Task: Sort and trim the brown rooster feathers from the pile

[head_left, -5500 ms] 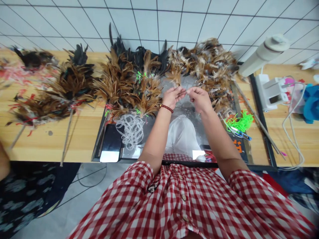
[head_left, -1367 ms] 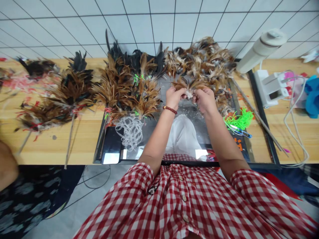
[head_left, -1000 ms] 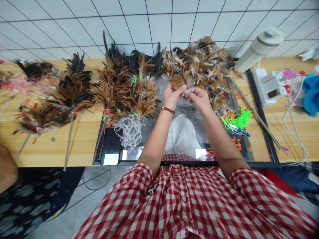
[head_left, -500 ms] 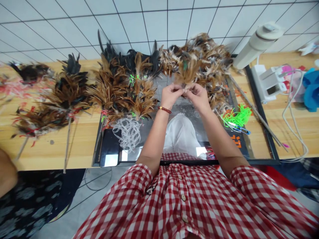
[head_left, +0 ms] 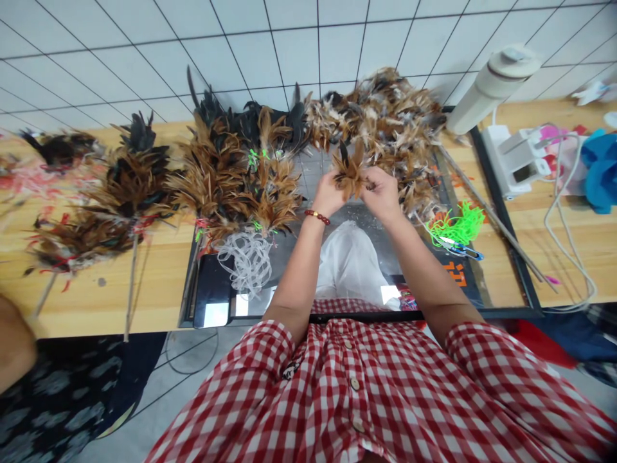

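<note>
A small bunch of brown feathers point(head_left: 351, 172) with dark tips is gripped in my left hand point(head_left: 330, 194), which wears a dark red bead bracelet. My right hand point(head_left: 384, 195) is closed just right of the bunch. A small dark bit shows at its fingertips, too small to name. Behind both hands lies a large heap of loose brown and white feathers point(head_left: 380, 119). Several bound feather bundles point(head_left: 216, 170) lie to the left, and a tangle of clear plastic strips point(head_left: 247, 263) is in front of them.
Bright green strings point(head_left: 460, 222) and blue-handled thread snips point(head_left: 460, 249) lie right of my arm. A phone point(head_left: 212, 289) rests at the front left. A thin stick point(head_left: 491, 212), a bottle point(head_left: 496, 87) and a power strip point(head_left: 504, 161) are on the right. Another person's arm point(head_left: 14, 344) shows at far left.
The feather bunch has come down and toward me, its feathers now spread between my hands. My hands, earlier pinching together at its base, are slightly apart.
</note>
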Available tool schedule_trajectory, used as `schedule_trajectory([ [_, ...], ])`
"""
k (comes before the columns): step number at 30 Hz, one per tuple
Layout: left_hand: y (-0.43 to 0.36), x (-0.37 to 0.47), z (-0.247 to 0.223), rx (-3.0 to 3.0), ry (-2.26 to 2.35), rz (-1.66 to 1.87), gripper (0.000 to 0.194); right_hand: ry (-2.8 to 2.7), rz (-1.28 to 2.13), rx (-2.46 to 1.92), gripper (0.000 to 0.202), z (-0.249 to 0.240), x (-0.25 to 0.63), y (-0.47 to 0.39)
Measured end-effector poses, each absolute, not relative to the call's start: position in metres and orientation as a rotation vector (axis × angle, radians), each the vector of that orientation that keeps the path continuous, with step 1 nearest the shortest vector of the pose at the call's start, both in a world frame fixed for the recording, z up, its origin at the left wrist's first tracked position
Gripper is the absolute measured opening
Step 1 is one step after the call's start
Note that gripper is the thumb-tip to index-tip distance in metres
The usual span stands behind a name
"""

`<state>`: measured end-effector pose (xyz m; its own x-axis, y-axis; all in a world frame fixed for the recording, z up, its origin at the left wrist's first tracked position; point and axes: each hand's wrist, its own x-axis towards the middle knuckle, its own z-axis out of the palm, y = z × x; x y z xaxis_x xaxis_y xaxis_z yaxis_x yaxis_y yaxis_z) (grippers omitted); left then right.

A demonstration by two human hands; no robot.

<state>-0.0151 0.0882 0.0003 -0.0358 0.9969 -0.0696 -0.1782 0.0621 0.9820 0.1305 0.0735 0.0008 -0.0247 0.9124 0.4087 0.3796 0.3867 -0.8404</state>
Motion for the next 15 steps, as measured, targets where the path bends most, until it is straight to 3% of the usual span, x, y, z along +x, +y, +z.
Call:
schedule_trajectory([
  [5, 0.089, -0.019, -0.004, 1.228, 1.189, 1.097, 0.024, -1.571, 0.619, -1.205, 0.004, -0.002, 0.126, 0.07],
  [9, 0.086, -0.015, 0.003, 1.137, 1.179, 1.113, 0.023, -1.505, 0.627, -1.237, 0.008, -0.003, 0.121, 0.068],
  [15, 0.083, -0.004, 0.014, 0.828, 1.245, 1.138, 0.034, -1.092, 0.99, -1.241, 0.01, -0.009, 0.112, 0.077],
])
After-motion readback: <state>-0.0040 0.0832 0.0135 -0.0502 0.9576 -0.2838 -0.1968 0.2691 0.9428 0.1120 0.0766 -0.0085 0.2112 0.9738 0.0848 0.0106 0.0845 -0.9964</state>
